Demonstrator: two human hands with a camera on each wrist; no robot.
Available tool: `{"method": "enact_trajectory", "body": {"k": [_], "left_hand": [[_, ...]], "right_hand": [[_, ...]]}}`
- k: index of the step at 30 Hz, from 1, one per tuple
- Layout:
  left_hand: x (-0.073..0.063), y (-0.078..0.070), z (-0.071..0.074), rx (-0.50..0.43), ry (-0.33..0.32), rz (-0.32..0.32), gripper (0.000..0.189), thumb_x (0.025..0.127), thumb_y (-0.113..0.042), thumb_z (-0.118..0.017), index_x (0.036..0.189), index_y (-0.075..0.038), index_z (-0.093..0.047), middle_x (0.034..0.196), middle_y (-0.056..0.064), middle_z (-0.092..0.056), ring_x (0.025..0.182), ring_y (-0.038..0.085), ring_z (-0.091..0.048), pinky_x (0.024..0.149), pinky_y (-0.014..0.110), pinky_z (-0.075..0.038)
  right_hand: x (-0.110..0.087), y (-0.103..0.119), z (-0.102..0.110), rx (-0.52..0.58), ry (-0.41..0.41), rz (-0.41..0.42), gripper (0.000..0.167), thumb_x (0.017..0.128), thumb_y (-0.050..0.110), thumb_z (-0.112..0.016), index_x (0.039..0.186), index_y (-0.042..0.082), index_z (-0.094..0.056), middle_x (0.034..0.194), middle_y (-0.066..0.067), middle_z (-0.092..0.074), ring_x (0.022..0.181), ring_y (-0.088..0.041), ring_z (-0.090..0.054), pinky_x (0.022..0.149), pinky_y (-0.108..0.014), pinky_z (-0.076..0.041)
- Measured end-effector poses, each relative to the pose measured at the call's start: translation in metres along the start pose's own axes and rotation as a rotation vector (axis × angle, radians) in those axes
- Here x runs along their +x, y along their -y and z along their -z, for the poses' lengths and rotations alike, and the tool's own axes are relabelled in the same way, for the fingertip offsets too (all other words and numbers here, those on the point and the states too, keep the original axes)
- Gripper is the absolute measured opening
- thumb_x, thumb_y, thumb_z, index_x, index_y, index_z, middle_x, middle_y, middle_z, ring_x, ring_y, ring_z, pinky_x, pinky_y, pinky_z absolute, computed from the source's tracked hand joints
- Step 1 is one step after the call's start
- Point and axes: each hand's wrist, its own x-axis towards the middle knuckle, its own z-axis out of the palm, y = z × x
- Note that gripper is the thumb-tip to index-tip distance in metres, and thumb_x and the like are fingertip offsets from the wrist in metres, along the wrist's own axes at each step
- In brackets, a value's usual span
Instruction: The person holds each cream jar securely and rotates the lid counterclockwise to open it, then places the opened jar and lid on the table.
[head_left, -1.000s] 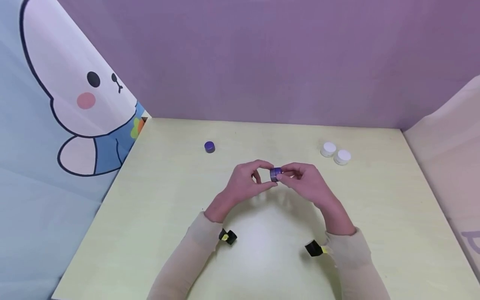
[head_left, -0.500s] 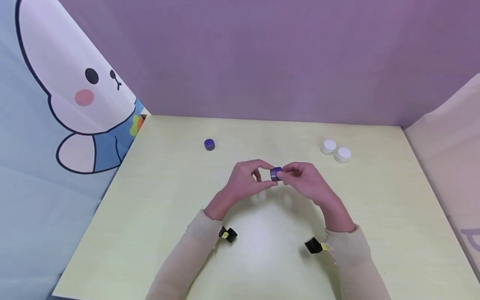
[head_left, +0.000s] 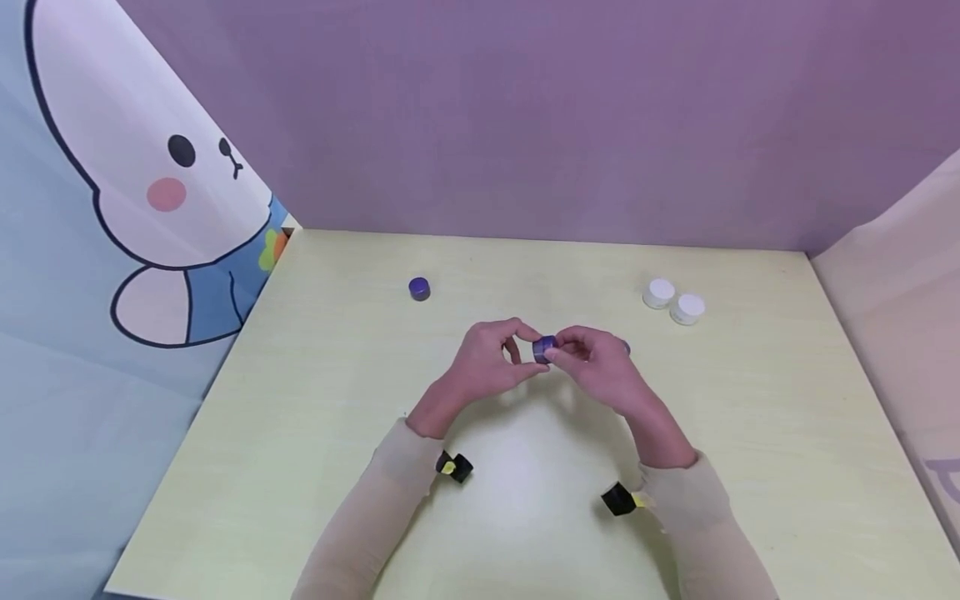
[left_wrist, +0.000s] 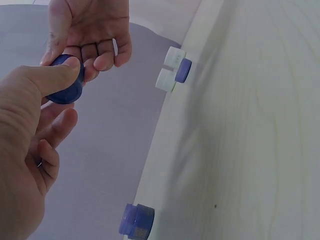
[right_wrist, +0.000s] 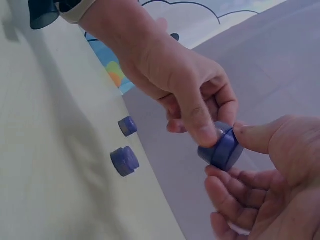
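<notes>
Between my two hands, raised over the middle of the table, is a small blue-purple jar [head_left: 544,349] with a seam round its side. My left hand [head_left: 487,358] pinches it from the left, thumb against fingers. From the other side my right hand [head_left: 600,367] pinches the same jar with thumb and fingertips. In the right wrist view the left thumb lies on one part of the jar [right_wrist: 222,150] and the right thumb on its other end. The fingers hide much of it in the left wrist view, where only a dark blue round side [left_wrist: 67,92] shows.
Another purple jar [head_left: 419,289] stands at the back left of the table [head_left: 315,400]. Two white jars [head_left: 660,293] sit together at the back right. A further purple piece [head_left: 627,347] peeks out behind the right hand. A purple wall [head_left: 555,125] rises behind.
Both hands have shifted slightly left with the jar, the right hand more. The edge of a purple piece has come into sight behind the right hand.
</notes>
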Motion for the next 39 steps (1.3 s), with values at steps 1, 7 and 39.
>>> {"method": "enact_trajectory", "body": {"k": [1,7,39], "left_hand": [[0.0,0.0,0.001,-0.002,0.006,0.005,0.029,0.074,-0.02,-0.086,0.099,-0.016,-0.071,0.092,-0.01,-0.071,0.058,-0.001,-0.057,0.044,0.023,-0.043],[0.004,-0.001,0.005,-0.038,0.043,0.058,0.029,0.076,-0.029,-0.085,0.098,-0.019,-0.07,0.094,-0.012,-0.07,0.079,0.011,-0.067,0.061,0.026,-0.052],[0.002,-0.004,0.005,0.017,0.049,0.007,0.031,0.076,-0.027,-0.085,0.101,-0.019,-0.068,0.092,-0.01,-0.071,0.069,0.0,-0.064,0.058,0.022,-0.051]], "right_hand": [[0.0,0.0,0.0,-0.012,-0.009,0.025,0.023,0.092,0.014,-0.069,0.109,0.0,-0.065,0.095,-0.009,-0.068,0.09,-0.028,-0.066,0.079,-0.041,-0.054],[0.0,0.001,0.003,-0.061,-0.029,0.155,0.028,0.086,0.005,-0.074,0.112,0.0,-0.065,0.1,-0.01,-0.069,0.092,-0.027,-0.067,0.09,-0.05,-0.048],[-0.001,-0.005,0.018,-0.014,0.085,0.156,0.033,0.09,0.012,-0.071,0.119,0.002,-0.061,0.107,-0.01,-0.068,0.087,-0.023,-0.066,0.075,-0.037,-0.053]]}}
